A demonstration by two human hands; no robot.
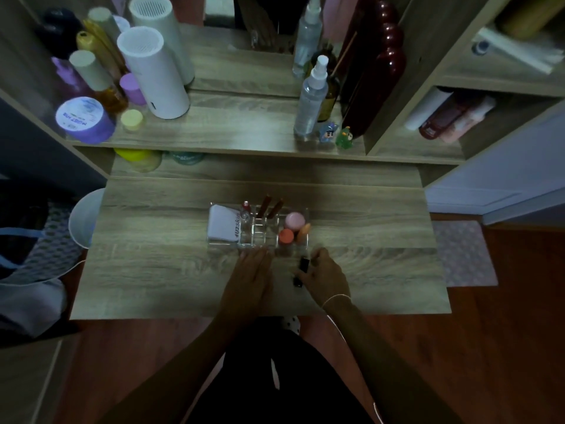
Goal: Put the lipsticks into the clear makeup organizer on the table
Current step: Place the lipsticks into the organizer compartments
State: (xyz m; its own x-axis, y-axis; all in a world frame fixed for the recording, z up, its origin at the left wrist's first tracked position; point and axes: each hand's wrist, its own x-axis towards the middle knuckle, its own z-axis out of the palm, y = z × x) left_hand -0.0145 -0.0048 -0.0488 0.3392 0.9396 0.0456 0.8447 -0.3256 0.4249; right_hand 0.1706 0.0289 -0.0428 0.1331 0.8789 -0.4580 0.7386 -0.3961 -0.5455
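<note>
Two slim brown-red lipstick tubes (269, 206) stand tilted in the rear slots of the clear acrylic makeup organizer (258, 240), at mid-table on the pale wood-grain tabletop (153, 270).

Further contents: one small red-capped bottle (245, 210) at 11 o'clock of the slot grid; one white pouch with printed lettering (223, 224) in the 9 o'clock compartment; one pink round sponge (294, 220), one coral round sponge (286, 236) and one orange teardrop sponge (304, 232) in the 3 o'clock compartment. Front slots of the grid appear vacant.

One short black lipstick tube (301, 270): outside the organizer, just at its 5 o'clock, pinched between the fingers of the right hand (324, 275), low over the tabletop; whether its base touches the wood cannot be told.

Left hand (253, 275): flat, fingers extended, holding nothing, fingertips touching or just short of the organizer's front wall at 6 o'clock.

Step in hand, by judgement: pick-up of the black tube complete or nearly so; insertion not yet done.

Next move calls for: lifting the tube toward 12 o'clock, turning it upright, lowering it into a vacant front slot clear of the sponges, the left hand steadying the organizer.
</note>
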